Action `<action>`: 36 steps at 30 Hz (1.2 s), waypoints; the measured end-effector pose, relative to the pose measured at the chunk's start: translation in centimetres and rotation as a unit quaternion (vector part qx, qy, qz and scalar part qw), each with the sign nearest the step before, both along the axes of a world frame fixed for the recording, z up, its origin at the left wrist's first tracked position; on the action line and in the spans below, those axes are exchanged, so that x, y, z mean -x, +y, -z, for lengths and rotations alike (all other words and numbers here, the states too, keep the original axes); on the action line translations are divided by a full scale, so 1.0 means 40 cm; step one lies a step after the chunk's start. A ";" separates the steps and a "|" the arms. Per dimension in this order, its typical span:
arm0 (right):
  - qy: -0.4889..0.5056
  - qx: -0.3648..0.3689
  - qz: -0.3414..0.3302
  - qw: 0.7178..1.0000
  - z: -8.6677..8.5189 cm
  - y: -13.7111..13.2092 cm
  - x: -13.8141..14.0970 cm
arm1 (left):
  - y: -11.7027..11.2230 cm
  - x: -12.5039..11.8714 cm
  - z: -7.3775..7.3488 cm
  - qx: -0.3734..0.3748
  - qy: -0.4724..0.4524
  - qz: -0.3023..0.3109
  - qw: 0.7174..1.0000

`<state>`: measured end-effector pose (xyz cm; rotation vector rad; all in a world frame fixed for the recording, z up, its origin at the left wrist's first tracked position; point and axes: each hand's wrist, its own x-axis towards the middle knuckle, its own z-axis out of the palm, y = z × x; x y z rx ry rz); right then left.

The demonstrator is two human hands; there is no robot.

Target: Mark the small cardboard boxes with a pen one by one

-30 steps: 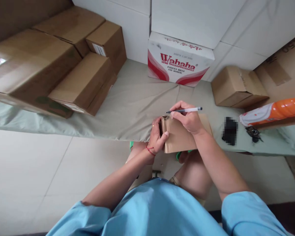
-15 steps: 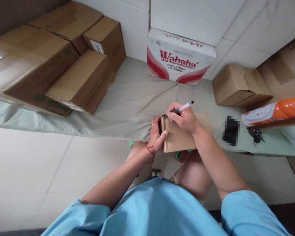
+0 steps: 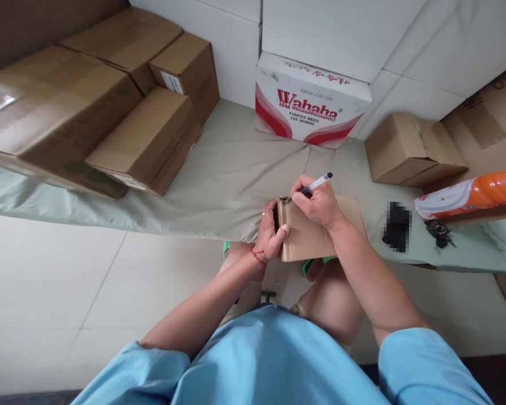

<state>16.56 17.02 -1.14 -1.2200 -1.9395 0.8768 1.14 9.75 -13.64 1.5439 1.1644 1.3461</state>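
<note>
A small brown cardboard box (image 3: 310,239) lies at the near edge of the cloth-covered table (image 3: 236,169). My left hand (image 3: 270,233) is closed round the box's left end, thumb on its top. My right hand (image 3: 318,203) rests on the box and pinches a white pen (image 3: 316,184), whose tip touches the box's far left corner.
Stacked brown cartons (image 3: 88,112) fill the table's left. A white and red Wahaha carton (image 3: 310,101) stands at the back wall. At the right lie a small brown box (image 3: 413,149), an orange and white packet (image 3: 472,197), a dark blurred object (image 3: 395,226) and keys (image 3: 439,232).
The pen has tilted from lying nearly level to pointing down at the box's corner, and my right hand has settled lower on the box. My left hand has kept its hold.
</note>
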 end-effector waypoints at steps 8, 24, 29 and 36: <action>-0.011 0.020 -0.038 0.999 -0.007 -0.001 0.000 | -0.001 0.000 -0.002 -0.005 0.003 0.002 1.000; 0.005 -0.006 0.041 0.999 -0.005 -0.001 0.000 | 0.000 0.000 0.001 0.000 -0.001 0.004 1.000; -0.006 -0.003 0.025 1.000 -0.007 -0.002 -0.002 | 0.001 -0.001 0.003 -0.003 -0.003 0.003 1.000; 0.012 -0.003 0.013 1.000 -0.006 -0.004 -0.002 | -0.001 0.002 -0.002 -0.003 0.002 0.004 1.000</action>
